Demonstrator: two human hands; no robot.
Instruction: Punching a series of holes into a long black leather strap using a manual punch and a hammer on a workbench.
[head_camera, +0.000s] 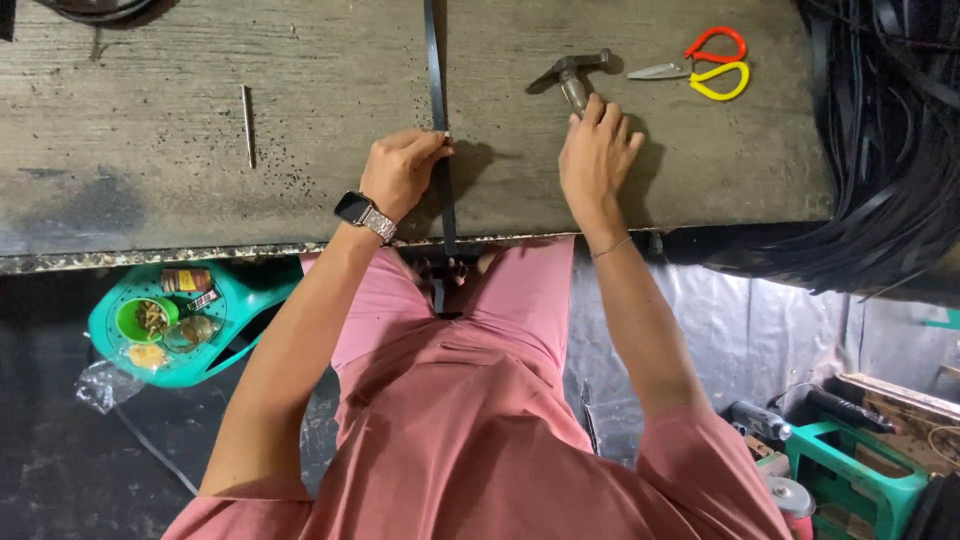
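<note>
1. Sitting at the bottom of the frame, a person in a pink shirt leans over the grey counter (150, 180), with both forearms reaching up toward the middle of the picture.
2. At lower left, under the counter edge, a green stool (240, 300) carries small cups and jars; at lower right stands another green stool (850, 480) beside a few tools.
3. Left hand (400, 172), with a wristwatch (362, 214) on its wrist, sits just left of centre, fingers closed in a pinch on a black strap (434, 70).
4. That strap runs straight up the counter from the near edge to the top of the frame, passing under the pinching fingers.
5. Right hand (598, 150), right of centre, reaches up with fingers curled over the handle of a hammer (574, 78); whether the grip is fully closed cannot be told.
6. Further right near the top lie scissors (705, 64) with red and yellow loops.
7. A thin metal rod (247, 125) lies at upper left.
8. Black strips (890, 150) pile at the right edge.
</note>
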